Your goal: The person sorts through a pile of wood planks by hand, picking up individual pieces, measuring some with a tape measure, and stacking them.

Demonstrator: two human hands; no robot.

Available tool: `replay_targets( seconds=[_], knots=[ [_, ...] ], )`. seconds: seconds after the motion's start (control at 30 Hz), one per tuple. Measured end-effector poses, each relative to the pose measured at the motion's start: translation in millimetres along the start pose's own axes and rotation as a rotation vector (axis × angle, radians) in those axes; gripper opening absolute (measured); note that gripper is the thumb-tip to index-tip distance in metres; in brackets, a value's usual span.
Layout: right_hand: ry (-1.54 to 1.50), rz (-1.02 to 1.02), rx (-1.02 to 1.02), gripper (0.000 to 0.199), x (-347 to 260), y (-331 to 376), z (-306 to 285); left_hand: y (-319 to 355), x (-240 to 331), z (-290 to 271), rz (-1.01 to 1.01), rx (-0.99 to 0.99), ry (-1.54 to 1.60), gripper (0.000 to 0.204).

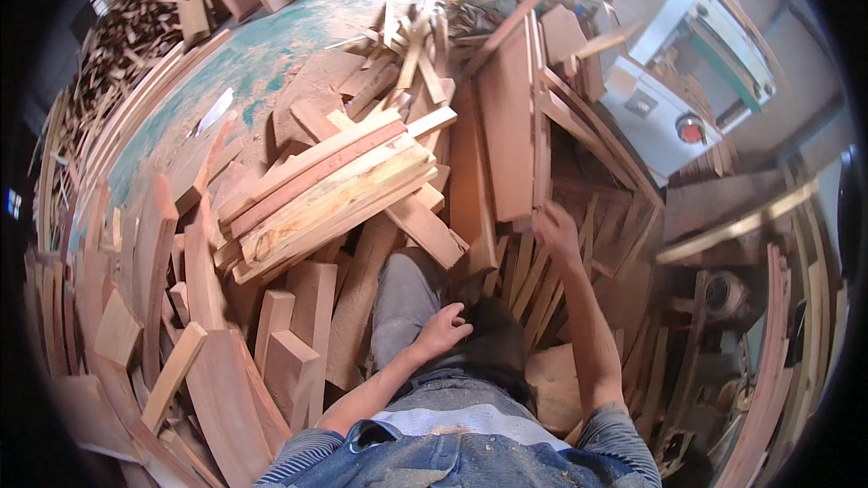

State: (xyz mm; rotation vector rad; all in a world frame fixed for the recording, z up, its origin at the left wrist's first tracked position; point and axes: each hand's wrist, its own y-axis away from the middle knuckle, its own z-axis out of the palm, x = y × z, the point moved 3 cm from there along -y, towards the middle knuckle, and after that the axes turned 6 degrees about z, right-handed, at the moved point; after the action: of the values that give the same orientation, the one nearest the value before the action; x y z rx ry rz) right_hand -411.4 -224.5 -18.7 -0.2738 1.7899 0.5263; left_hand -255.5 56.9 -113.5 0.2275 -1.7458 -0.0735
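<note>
My right hand (556, 232) reaches forward with its fingers at the lower end of a wide reddish-brown board (513, 131), which leans upright with other boards. The fingers look closed on the board's corner, though the grip is partly hidden. My left hand (441, 332) hangs in front of my thigh, fingers loosely bent and a little apart, with nothing in it. Ahead and to its left, a stack of pale and reddish planks (325, 194) lies slantwise on other wood. Another reddish board (470, 181) stands just left of the one I touch.
Upright offcuts (217, 380) crowd the left side. A white and green machine with a red knob (691, 131) stands at the far right. Long strips (773, 370) lean at the right. Beyond the stack, scrap wood (416, 54) lies on a dusty green floor (353, 4).
</note>
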Motion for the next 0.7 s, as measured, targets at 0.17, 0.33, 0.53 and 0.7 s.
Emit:
replay_targets(
  seconds=[0.17,0.33,0.53,0.7],
  knots=[
    [-0.070,0.442,0.569,0.041,187,238,-112,-19,-2,12,0.066,-0.064,-0.056,0.032],
    [0.523,0.531,0.785,0.034,214,369,-137,-26,-1,11,0.016,-0.095,-0.065,0.026],
    [1.018,0.764,0.762,0.056,260,419,-126,-26,1,34,-0.029,-0.219,-0.189,0.037],
    [0.850,0.564,0.768,0.047,271,390,-128,-24,6,37,0.015,-0.229,-0.339,0.037]
  ],
)
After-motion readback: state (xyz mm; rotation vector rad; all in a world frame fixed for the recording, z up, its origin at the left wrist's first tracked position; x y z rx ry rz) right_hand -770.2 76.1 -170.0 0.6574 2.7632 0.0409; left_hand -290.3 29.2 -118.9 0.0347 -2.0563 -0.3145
